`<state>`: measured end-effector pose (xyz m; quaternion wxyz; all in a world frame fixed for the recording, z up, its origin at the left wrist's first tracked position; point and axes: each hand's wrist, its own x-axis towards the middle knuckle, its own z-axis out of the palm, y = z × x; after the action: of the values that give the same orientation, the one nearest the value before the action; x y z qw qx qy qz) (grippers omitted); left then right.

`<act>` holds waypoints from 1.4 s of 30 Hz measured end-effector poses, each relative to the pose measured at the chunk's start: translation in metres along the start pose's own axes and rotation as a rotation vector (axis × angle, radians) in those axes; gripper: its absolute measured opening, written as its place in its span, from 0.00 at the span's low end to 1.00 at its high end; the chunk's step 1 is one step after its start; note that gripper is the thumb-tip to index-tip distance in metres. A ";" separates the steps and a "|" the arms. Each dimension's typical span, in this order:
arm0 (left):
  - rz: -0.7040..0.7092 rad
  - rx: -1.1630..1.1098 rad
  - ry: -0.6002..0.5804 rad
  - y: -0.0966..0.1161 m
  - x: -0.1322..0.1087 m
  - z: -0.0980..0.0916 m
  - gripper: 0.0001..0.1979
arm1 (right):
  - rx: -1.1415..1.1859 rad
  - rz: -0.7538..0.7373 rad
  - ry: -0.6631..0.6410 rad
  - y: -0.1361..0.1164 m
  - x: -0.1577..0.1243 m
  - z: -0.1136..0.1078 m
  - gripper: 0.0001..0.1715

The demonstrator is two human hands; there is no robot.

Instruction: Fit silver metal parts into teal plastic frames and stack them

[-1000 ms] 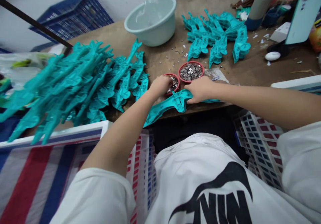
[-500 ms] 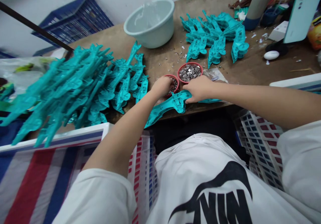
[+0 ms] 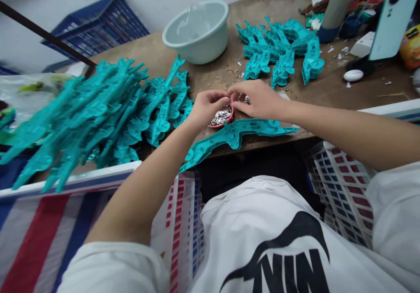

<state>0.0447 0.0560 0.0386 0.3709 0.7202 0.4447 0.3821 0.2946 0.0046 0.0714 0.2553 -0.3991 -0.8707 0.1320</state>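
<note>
At the left, a big heap of teal plastic parts covers the table. Right of it, the left hand curls over a red dish of small metal pieces. Its pinched fingertips meet those of the right hand, also pinched; what they grip is too small to tell. One teal part lies at the near table edge, just below the dish.

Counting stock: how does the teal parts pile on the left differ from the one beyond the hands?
The left pile is much larger and taller; the far pile is small and low. The left pile overhangs the table edge; the far pile lies wholly on it. Both hold similar teal plastic parts.
</note>
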 end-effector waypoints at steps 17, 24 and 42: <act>0.047 -0.297 0.134 0.040 -0.041 0.020 0.30 | 0.493 0.177 0.233 -0.011 -0.004 0.010 0.13; 0.119 -0.242 0.176 0.040 -0.036 0.018 0.22 | 0.669 0.203 0.191 -0.005 0.001 0.010 0.12; 0.135 -0.218 0.181 0.049 -0.038 0.019 0.13 | 0.855 0.176 0.158 0.008 0.008 0.013 0.14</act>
<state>0.0669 0.0014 0.0654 0.3787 0.6667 0.3827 0.5154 0.2884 0.0155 0.0593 0.4511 -0.3392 -0.6783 0.4705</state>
